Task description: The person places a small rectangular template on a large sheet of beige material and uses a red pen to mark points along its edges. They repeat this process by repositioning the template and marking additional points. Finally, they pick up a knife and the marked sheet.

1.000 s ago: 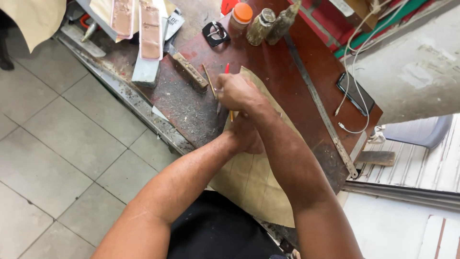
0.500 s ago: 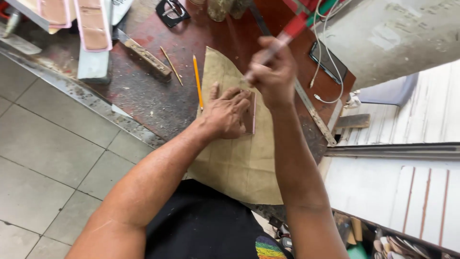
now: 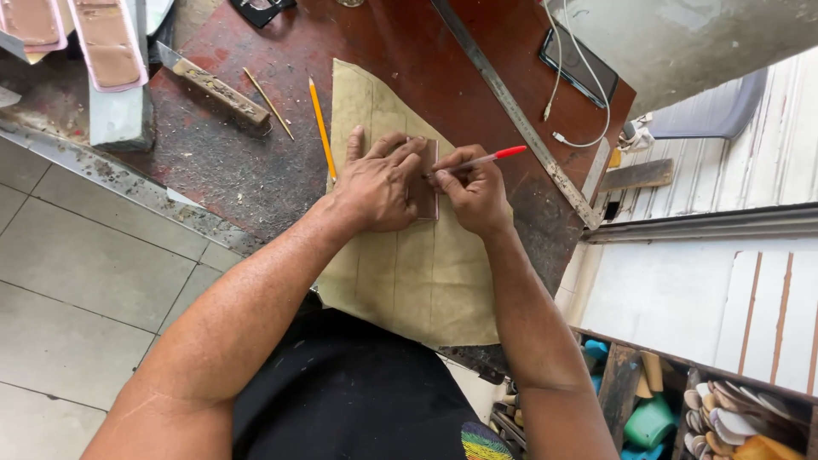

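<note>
Near the workbench's [image 3: 256, 170] left edge lie a knife with a wrapped handle [image 3: 217, 85] and a thin stick [image 3: 268, 102]. A yellow pencil [image 3: 321, 128] rests along the left border of the tan sheet [image 3: 426, 273], which hangs over the bench's near edge. The left hand [image 3: 379, 183] lies flat, fingers spread, pressing a small brown template [image 3: 424, 192] onto the sheet. Just beside it, the right hand [image 3: 473, 192] pinches a red pen [image 3: 477, 160], tip at the template's edge. A long metal ruler [image 3: 511, 111] runs diagonally toward the right edge, past a dark phone [image 3: 579, 64] with a white cable [image 3: 588, 102].
</note>
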